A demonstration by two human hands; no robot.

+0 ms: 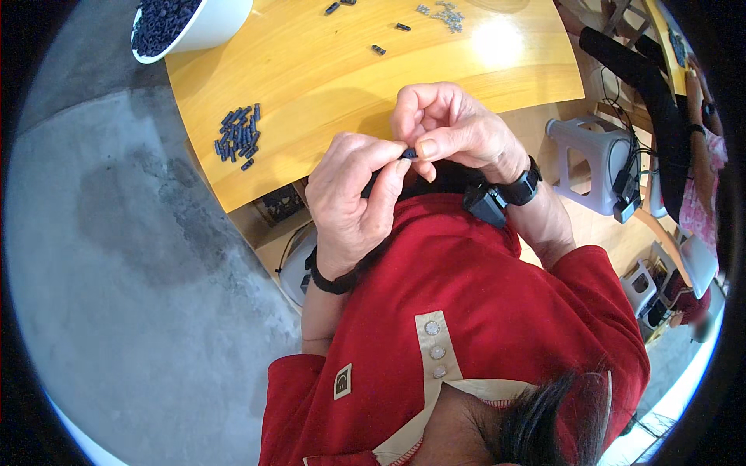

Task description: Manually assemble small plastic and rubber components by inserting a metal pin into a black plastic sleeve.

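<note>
Just past the table's near edge, a small black plastic part (409, 154) is pinched between my two hands. My left hand (350, 190) grips its left side with thumb and forefinger. The thumb and fingertips of my right hand (458, 128) close on its other end; whether a smaller piece sits between them is hidden. On the table to the left lies a heap of short black cylindrical parts (239, 136). Beyond my hands are a few loose black parts (378, 50) and a scatter of small silvery metal pieces (448, 17).
A white bowl (225, 27) full of dark parts stands at the far left corner of the yellow wooden table (326, 101). Grey plastic stools (587, 167) and hanging cables (633, 167) are at the right. Another person (707, 171) is at the far right edge.
</note>
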